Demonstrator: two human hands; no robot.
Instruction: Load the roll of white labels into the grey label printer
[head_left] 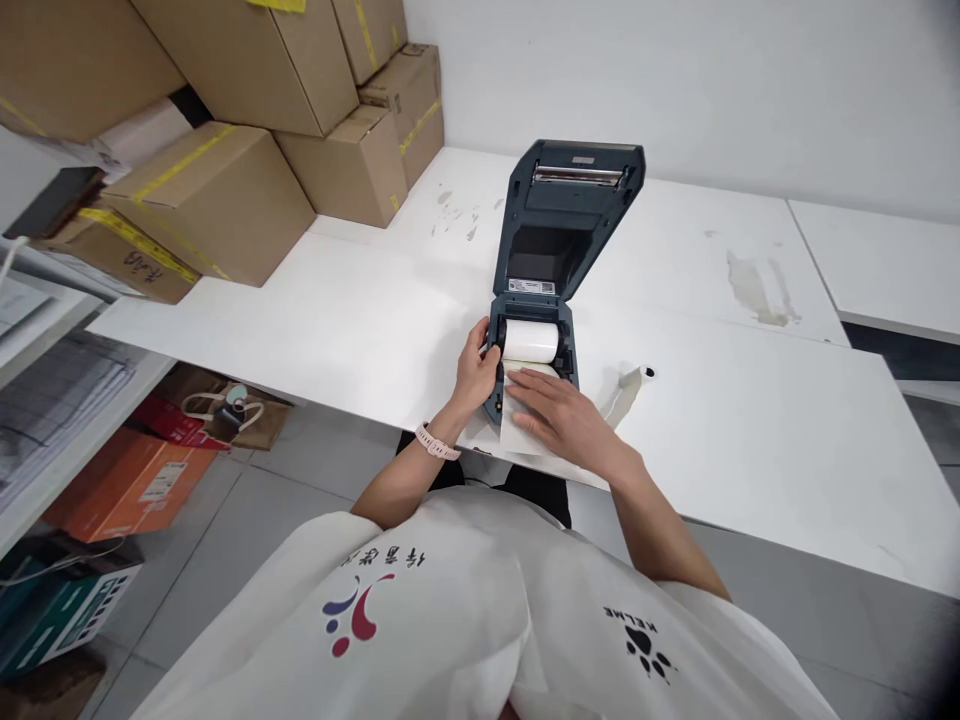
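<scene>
Roll (531, 341) of white paper sits in the well of the printer (568, 360), whose lid (559, 225) stands tipped up and back. The printer rests near the front edge of the white counter (337, 320), right before us. Our left hand (476, 375) is curled against the printer's left side, fingers wrapped on the wall, thumb by the roll's end. Our right hand (559, 412) lies flat, fingers stretched and close together. It presses on a strip (516, 436) of paper that runs from the roll over the printer's front lip onto the counter.

We judge the step in hand to be laying that strip straight out of the well. To do it well, we would brace the body with the left hand so it does not slide on the smooth counter. The right hand should smooth with its flat rather than pinch, so the paper does not crease. The strip's 2 edges should run parallel to the printer's sides, and the roll should sit level in its well; we cannot tell from here whether it does. Enough paper should lie past the front lip for the lid to close over it evenly. Cardboard boxes (225, 200) stacked at the far left are well apart and no hindrance.
</scene>
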